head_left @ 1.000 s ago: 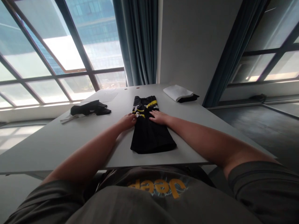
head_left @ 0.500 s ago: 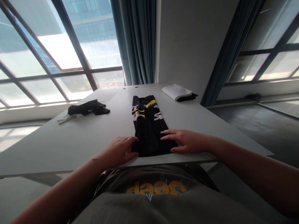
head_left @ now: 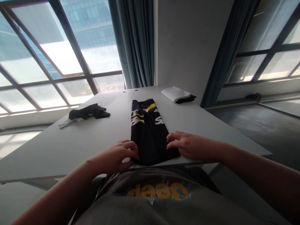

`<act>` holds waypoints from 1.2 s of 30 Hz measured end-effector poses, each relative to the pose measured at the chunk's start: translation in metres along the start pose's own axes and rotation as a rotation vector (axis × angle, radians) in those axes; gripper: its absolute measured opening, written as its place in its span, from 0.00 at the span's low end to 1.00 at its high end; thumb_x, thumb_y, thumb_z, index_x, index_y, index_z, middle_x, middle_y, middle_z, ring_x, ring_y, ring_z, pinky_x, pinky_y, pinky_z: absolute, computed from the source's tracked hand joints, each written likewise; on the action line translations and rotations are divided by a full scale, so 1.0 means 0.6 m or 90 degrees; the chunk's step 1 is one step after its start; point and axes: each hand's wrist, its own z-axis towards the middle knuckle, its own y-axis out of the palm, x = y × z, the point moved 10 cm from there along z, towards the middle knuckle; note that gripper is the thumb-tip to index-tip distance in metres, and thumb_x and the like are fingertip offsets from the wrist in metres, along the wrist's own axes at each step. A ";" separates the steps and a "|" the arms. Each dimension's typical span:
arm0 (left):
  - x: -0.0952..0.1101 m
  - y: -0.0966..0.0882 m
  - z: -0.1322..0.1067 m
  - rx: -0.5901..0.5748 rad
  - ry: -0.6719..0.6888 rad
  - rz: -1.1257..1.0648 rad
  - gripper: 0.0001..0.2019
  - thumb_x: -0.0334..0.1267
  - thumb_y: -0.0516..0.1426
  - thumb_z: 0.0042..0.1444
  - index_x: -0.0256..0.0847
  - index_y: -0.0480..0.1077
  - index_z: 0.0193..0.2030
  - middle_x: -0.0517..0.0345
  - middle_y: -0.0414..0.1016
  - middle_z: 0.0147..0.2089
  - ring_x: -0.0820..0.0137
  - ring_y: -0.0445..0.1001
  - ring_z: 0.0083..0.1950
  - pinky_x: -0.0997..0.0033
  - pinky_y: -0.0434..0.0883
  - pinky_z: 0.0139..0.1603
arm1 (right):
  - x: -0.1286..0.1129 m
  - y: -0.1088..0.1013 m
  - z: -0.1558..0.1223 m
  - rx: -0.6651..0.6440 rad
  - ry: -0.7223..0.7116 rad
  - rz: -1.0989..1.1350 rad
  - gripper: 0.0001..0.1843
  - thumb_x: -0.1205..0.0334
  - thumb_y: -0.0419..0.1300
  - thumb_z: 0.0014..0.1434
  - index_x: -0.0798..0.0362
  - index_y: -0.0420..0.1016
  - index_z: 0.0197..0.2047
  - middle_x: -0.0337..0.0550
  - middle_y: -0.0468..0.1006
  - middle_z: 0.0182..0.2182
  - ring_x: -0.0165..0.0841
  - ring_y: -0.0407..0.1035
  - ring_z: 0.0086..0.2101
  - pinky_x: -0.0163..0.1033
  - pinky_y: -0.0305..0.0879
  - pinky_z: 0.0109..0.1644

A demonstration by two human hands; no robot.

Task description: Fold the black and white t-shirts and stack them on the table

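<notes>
A black garment (head_left: 148, 131) with yellow and white markings lies folded into a long strip down the middle of the grey table (head_left: 70, 140). My left hand (head_left: 117, 156) is at the near left corner of the strip, fingers curled and pinching its edge. At the near right corner my right hand (head_left: 187, 145) also has curled fingers, gripping the cloth. Both hands are close to the table's front edge.
A crumpled black cloth (head_left: 87, 112) with a pale strap lies at the left of the table. A folded white cloth on a dark one (head_left: 177, 93) sits at the far right. Windows, blue curtains (head_left: 138, 43) and a wall stand behind.
Both hands slid from the middle of the garment back to its near end, and their fingers went from flat to curled on the near corners.
</notes>
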 end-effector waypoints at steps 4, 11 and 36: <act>-0.027 0.015 -0.018 -0.028 0.027 -0.088 0.27 0.26 0.57 0.64 0.50 0.74 0.68 0.53 0.71 0.70 0.60 0.71 0.68 0.60 0.70 0.70 | 0.033 0.027 -0.001 -0.033 -0.013 0.076 0.29 0.72 0.55 0.64 0.48 0.81 0.65 0.50 0.76 0.62 0.39 0.72 0.59 0.46 0.67 0.67; -0.091 0.018 0.003 0.128 -0.060 0.153 0.24 0.25 0.57 0.65 0.49 0.76 0.64 0.51 0.71 0.69 0.54 0.72 0.66 0.45 0.67 0.70 | 0.057 0.046 0.030 0.024 0.027 0.047 0.31 0.74 0.53 0.64 0.50 0.81 0.66 0.51 0.75 0.65 0.42 0.71 0.62 0.52 0.64 0.71; -0.128 -0.068 0.109 0.006 -0.093 -0.124 0.15 0.45 0.58 0.64 0.41 0.76 0.53 0.53 0.80 0.43 0.61 0.78 0.42 0.66 0.74 0.45 | 0.129 0.000 0.071 -0.140 0.294 0.538 0.31 0.36 0.66 0.64 0.57 0.80 0.52 0.50 0.82 0.43 0.35 0.75 0.37 0.40 0.71 0.42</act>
